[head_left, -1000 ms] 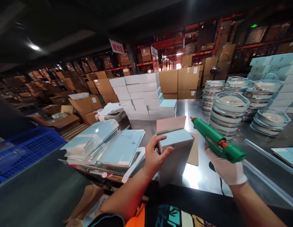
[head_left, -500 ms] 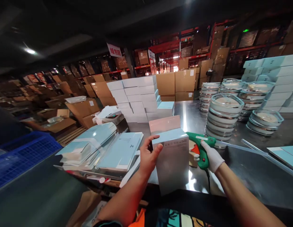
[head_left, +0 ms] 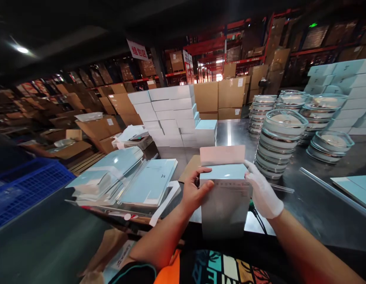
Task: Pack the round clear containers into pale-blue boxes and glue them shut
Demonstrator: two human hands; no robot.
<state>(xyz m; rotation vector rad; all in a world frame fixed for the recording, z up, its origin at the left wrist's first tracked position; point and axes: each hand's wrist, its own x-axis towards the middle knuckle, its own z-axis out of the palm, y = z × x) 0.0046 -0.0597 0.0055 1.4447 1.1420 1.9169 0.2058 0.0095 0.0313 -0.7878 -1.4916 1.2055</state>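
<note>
A pale box (head_left: 225,209) stands upright in front of me at the table's near edge, its light-blue panel (head_left: 228,172) on top and a raised pinkish-white flap (head_left: 222,155) behind. My bare left hand (head_left: 197,191) grips the box's upper left corner between thumb and fingers. On the opposite upper corner, my white-gloved right hand (head_left: 262,191) is closed round the edge. Behind the box and the glove, the green glue gun is mostly hidden; its black cable (head_left: 259,219) shows below the glove. A piece of brown cardboard (head_left: 191,169) lies behind the left hand.
Flat light-blue box blanks (head_left: 150,181) lie to the left. White boxes (head_left: 171,114) are stacked at the back. Several piles of lidded glass dishes (head_left: 281,146) stand on the right, near a clear glue stick (head_left: 327,189). A blue crate (head_left: 32,189) sits far left.
My right hand has let go of the green glue gun and taken hold of the box's right corner. The box has turned to face me more squarely and shifted slightly right.
</note>
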